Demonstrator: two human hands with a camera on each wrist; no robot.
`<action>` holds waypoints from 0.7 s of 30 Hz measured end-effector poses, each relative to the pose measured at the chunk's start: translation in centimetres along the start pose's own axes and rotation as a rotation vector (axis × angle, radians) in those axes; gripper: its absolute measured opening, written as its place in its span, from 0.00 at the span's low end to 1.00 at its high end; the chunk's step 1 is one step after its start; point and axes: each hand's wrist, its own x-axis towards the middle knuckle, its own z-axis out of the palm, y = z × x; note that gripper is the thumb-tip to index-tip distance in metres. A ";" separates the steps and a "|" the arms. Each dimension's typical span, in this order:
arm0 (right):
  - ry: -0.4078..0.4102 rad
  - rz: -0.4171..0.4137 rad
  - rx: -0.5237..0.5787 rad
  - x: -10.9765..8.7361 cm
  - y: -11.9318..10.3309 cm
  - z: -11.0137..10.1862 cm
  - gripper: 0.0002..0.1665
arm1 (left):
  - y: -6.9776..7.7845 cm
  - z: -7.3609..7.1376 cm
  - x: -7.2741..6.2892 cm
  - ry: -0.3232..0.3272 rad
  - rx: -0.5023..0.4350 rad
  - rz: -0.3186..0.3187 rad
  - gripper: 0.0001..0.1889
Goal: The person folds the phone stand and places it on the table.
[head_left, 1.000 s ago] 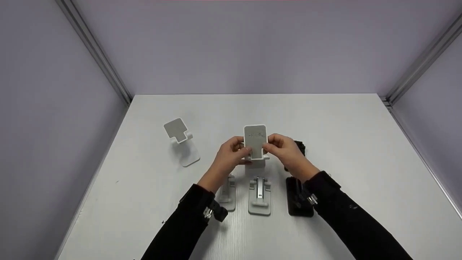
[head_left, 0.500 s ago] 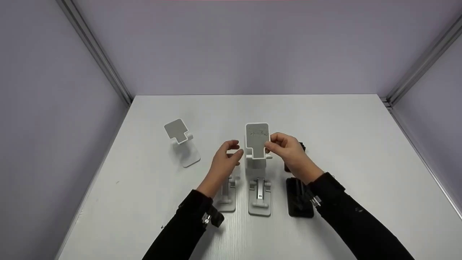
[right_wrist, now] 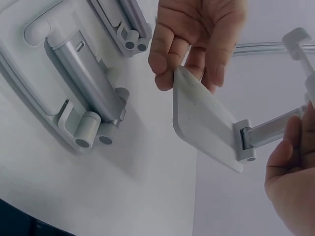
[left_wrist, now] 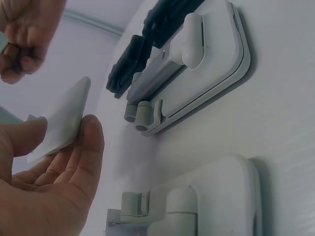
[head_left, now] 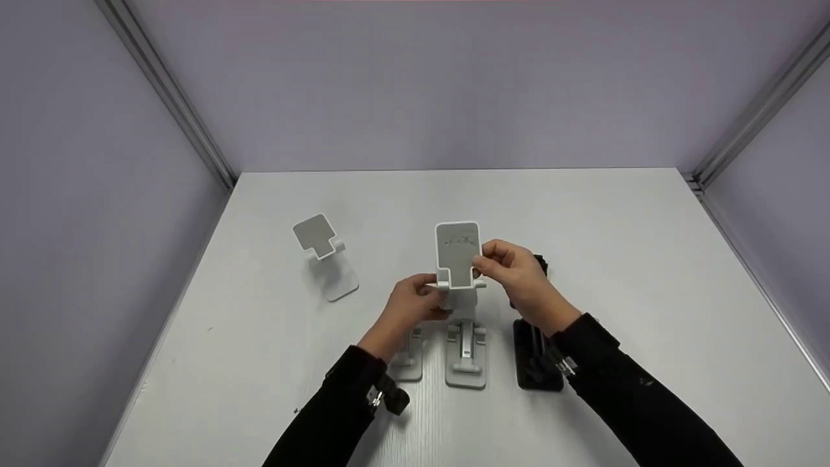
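A white phone stand [head_left: 458,250] with a grey pad stands unfolded between the two hands in the head view. My right hand [head_left: 519,279] pinches the right edge of its upper plate between thumb and fingers. Lower down, my left hand [head_left: 410,303] holds the stand's base from the left. In the left wrist view the base plate [left_wrist: 64,118] lies between that hand's thumb and fingers. The right wrist view shows the silver arm [right_wrist: 273,129] hinged to the base plate [right_wrist: 204,115], whose far edge rests against the left hand's fingers.
Another unfolded white stand [head_left: 316,235] stands at the left on the white table [head_left: 214,389]. Folded white stands [head_left: 465,373] [head_left: 408,370] lie in front, one partly behind the left arm. Black stands [head_left: 528,363] [head_left: 540,261] lie under and beyond the right arm.
The left hand has let go of the upper plate, drawn back to the left, then come in lower to grip the base. The right hand has kept its pinch on the upper plate.
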 end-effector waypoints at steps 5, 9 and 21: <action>0.009 0.003 0.052 -0.1 -0.2 0.3 0.10 | -0.3 0.2 0.0 0.010 0.024 -0.001 0.19; -0.004 -0.004 0.053 -0.1 -0.2 0.3 0.11 | -0.5 0.3 -0.2 0.010 0.081 0.040 0.17; 0.000 0.002 0.022 -0.3 0.0 -0.2 0.10 | -0.5 -0.2 -0.7 -0.007 0.133 0.085 0.15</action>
